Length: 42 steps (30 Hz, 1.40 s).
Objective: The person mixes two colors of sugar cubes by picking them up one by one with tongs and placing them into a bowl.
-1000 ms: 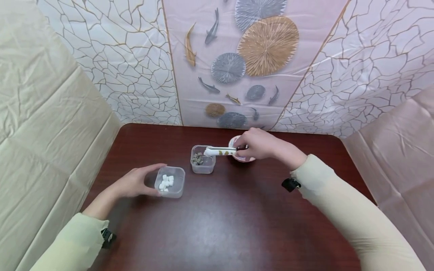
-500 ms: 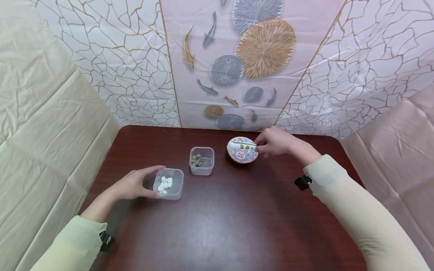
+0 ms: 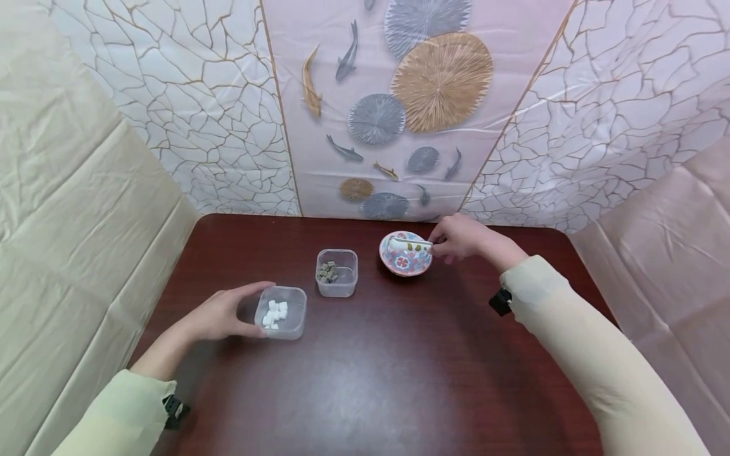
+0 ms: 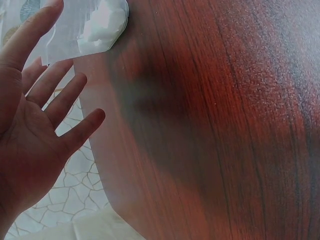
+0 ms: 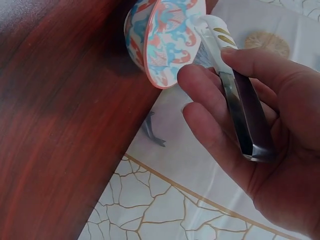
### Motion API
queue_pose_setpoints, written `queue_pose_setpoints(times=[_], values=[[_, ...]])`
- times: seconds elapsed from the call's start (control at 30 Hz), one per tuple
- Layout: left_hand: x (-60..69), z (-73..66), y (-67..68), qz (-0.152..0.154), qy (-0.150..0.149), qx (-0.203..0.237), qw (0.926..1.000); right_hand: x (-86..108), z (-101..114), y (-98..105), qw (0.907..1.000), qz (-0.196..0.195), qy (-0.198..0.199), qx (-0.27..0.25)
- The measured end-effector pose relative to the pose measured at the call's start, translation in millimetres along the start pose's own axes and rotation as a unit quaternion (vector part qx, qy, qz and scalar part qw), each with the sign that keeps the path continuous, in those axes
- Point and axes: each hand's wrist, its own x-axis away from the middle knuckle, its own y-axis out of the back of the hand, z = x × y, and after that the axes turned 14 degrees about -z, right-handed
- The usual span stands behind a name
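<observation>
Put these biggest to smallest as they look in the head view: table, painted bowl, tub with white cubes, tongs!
1. Table
2. Tub with white cubes and painted bowl: too alike to rank
3. Tongs, as far as they show

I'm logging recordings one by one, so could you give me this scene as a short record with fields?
left hand: grips a clear tub by its sides
clear tub contents: white cubes
right hand: holds white-tipped tongs with dark handles
tongs position: tips over the patterned bowl; contact unclear
second tub: between the clear tub and the patterned bowl in the head view, untouched
second tub contents: greenish-brown cubes
surface: dark reddish-brown table
backdrop: printed with fish and round leaves
</observation>
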Motion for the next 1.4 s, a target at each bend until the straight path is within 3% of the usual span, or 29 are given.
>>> queue_pose_setpoints(times=[0.23,0.5,0.83,1.1,1.4], values=[[1.4,-0.3,0.5,-0.004,-0.003,0.007,1.0,-7.9,2.7,-5.5,0.9992,0.022,-0.029,0.018],[2.0,-0.6,-0.9,-0.003,0.003,0.01,0.9999,-15.7,1.1,-9.7,0.9984,0.021,-0.05,0.015],[0.4,-0.4,-1.2,-0.003,-0.001,0.015,0.9999,-6.8,6.6,-0.1,0.999,0.004,-0.044,-0.012],[2.2,-1.4,-0.1,-0.003,-0.001,0.012,0.9999,2.0,28.8,2.5,0.9962,0.006,0.01,-0.087],[1.5,-0.3,-0.2,-0.006,-0.003,0.013,0.9999,3.7,77.2,-2.8,0.9881,-0.008,0.136,-0.071]])
